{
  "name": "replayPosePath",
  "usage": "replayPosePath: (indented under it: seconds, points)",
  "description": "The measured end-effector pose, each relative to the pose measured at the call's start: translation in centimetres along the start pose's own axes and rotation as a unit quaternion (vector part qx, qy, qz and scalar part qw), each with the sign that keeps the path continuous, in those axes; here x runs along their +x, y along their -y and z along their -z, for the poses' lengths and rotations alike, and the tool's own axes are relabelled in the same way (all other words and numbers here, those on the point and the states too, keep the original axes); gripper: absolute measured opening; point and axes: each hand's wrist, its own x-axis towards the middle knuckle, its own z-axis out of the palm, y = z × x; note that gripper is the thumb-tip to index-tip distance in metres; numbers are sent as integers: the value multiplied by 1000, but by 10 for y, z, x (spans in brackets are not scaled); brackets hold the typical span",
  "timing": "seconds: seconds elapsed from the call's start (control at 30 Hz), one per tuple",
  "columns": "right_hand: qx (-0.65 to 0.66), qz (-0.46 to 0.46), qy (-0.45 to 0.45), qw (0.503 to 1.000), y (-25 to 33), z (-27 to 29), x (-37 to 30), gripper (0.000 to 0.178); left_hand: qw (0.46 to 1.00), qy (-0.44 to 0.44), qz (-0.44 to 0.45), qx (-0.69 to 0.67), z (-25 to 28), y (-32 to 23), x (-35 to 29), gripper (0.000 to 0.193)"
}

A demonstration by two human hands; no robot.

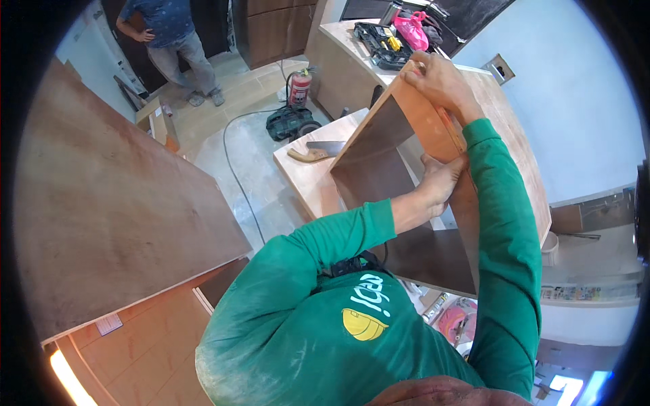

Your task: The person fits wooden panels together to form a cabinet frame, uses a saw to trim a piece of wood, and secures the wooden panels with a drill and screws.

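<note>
Green-sleeved left hand (439, 184) and right hand (441, 82), two grips, clamp one wooden box (371, 177) beside one handsaw (310, 155).

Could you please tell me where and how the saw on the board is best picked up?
I'd take the saw by its wooden handle, coming from the left. The handle lies at the left end, exposed on the board, while the blade points right, toward the box, where there seems less room.

Co-worker (164, 28) cut off @ top; saw (309, 156) partly hidden bhd box (374, 132).
</note>
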Motion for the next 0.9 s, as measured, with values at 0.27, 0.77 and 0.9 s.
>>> replayPosePath:
  seconds: [0.27, 0.77, 0.9]
  points:
    - [-21, 19, -52, 998, -1, -8, 3, 40, 997, 79, 9, 15, 1, -13, -7, 44]
    - [39, -111, -7, 993, -23, 143, -165, 90, 976, 162, 74, 125, -1, -25, -6, 82]
    - [50, -215, -146, 964, 23, 187, -297, 93, 966, 186, 93, 154, 8, -23, 4, 90]
